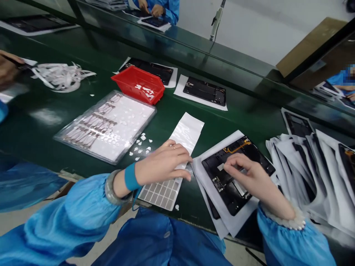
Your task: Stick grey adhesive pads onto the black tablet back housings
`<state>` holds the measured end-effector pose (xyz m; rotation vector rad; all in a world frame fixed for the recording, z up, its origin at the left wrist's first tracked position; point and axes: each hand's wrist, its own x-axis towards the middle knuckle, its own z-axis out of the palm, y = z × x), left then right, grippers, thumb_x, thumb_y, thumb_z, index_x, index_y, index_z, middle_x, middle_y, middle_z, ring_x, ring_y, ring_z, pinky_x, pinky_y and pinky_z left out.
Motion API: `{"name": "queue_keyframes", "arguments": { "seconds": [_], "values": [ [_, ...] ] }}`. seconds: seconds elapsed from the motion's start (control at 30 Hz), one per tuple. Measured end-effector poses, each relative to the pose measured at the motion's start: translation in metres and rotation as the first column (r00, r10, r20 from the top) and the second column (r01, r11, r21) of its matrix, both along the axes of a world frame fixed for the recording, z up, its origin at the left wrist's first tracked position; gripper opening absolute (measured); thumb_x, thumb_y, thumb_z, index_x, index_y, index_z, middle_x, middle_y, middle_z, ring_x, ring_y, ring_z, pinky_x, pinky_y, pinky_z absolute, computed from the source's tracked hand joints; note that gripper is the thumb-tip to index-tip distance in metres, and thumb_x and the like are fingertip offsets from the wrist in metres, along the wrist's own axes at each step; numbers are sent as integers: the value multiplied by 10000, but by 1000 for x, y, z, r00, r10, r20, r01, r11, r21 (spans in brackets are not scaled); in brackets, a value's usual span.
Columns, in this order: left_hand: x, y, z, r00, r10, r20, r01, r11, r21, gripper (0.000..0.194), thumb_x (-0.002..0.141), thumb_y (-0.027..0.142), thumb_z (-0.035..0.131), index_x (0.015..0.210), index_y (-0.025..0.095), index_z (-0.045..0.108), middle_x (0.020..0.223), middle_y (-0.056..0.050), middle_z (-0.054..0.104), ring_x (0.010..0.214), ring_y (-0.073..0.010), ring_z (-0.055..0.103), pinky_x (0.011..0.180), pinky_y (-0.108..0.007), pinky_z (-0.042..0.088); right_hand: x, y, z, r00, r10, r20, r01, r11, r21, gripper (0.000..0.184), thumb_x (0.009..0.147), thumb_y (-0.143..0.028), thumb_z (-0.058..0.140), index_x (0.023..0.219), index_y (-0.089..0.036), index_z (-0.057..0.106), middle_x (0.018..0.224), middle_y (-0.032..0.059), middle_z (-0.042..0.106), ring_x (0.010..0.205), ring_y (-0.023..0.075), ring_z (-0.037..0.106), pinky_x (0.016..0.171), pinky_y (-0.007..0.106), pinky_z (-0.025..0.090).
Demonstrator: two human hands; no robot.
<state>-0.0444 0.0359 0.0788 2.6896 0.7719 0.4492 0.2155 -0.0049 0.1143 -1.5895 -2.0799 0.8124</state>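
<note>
My left hand point(169, 162) rests over a sheet of grey rectangular stickers point(161, 195), fingers stretched out and holding nothing. The sheet's white backing point(188, 127) extends beyond my fingers. My right hand point(252, 175) is pinched above an opened tablet housing point(235, 199). At its fingertips is a small pale sticker point(221, 167), close to the black inner surface. An orange flex cable point(235, 146) runs along the housing's far side. White foam sheets point(206, 181) lie under the housing, with another dark panel point(212, 207) partly showing between them.
Left of me lies a clear-covered tray point(130, 120) of small wired parts, with loose white bits point(140, 151) beside it. Behind are a red bin point(138, 81) and tablet housings point(205, 90). Foam-wrapped housings point(299, 170) crowd the right. A co-worker's hand point(9, 70) is at far left.
</note>
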Motion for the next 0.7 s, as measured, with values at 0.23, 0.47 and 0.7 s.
{"name": "queue_keyframes", "arguments": {
  "seconds": [0.23, 0.47, 0.7],
  "values": [
    [49, -29, -10, 990, -137, 17, 128, 960, 247, 194, 937, 155, 448, 1090, 173, 567, 1131, -64, 583, 1039, -201, 525, 855, -326, 427, 18, -23, -42, 984, -180, 9, 180, 983, -35, 221, 825, -408, 558, 708, -234, 629, 883, 62, 598, 964, 242, 494, 902, 429, 396],
    [58, -29, -24, 990, -137, -44, 144, 959, 244, 223, 947, 154, 421, 1119, 172, 561, 1097, -65, 594, 994, -199, 542, 813, -336, 457, 13, -28, -48, 972, -235, 26, 236, 972, -21, 208, 824, -378, 543, 698, -239, 632, 903, 66, 589, 986, 264, 458, 927, 483, 351],
    [58, -30, -22, 992, -127, -26, 130, 964, 233, 232, 951, 143, 400, 1110, 176, 565, 1101, -66, 595, 1011, -191, 539, 836, -332, 458, 13, -27, -50, 971, -238, 14, 238, 971, -23, 207, 828, -372, 542, 696, -240, 632, 888, 64, 583, 983, 263, 458, 923, 473, 357]
  ]
}}
